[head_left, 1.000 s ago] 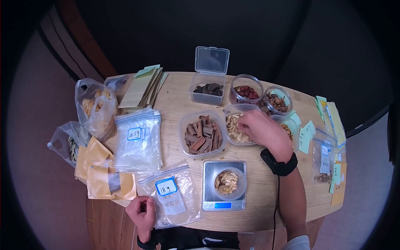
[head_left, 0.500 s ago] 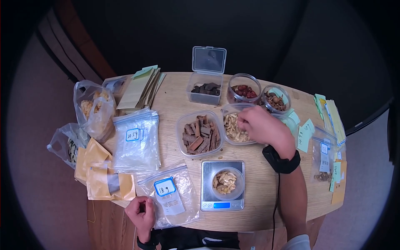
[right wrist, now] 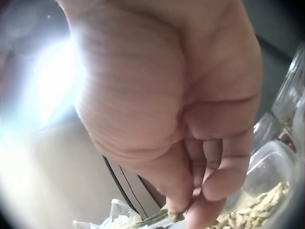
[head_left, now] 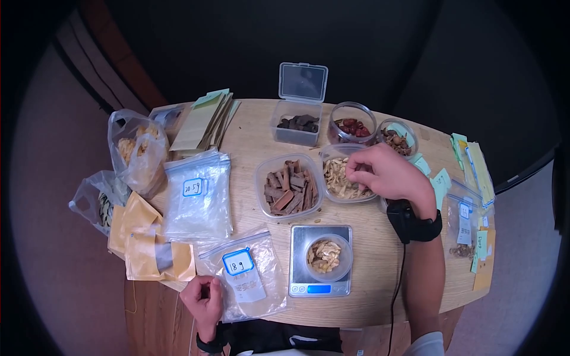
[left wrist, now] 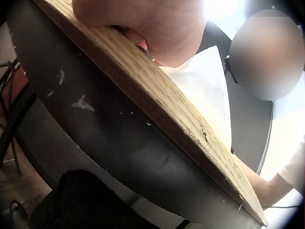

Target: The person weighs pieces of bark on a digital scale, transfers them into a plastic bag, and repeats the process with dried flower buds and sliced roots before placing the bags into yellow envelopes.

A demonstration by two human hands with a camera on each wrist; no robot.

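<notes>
My right hand (head_left: 396, 175) is over a clear tub (head_left: 350, 201) of pale dried slices (head_left: 336, 177). In the right wrist view, its thumb and fingertips pinch a small brownish piece (right wrist: 175, 216), with the slices below and to the right. My left hand (head_left: 203, 298) rests loosely curled at the table's front edge, beside a zip bag (head_left: 270, 296) labelled 18 g, and holds nothing that shows. A small round bowl (head_left: 348, 261) with pale pieces (head_left: 325, 255) sits on a silver digital scale (head_left: 298, 270), its display lit blue.
A tub of brown bark pieces (head_left: 288, 190) is left of the slices. Behind stand an open-lidded box (head_left: 295, 136) of dark pieces, a jar of red dates (head_left: 353, 128) and another jar (head_left: 396, 137). Bags and packets (head_left: 196, 196) fill the left side; labelled bags (head_left: 463, 225) lie at right.
My right hand has shifted slightly right and away from me over the tub of slices. The left hand, scale and bowl stay put; the head view has tilted a little.
</notes>
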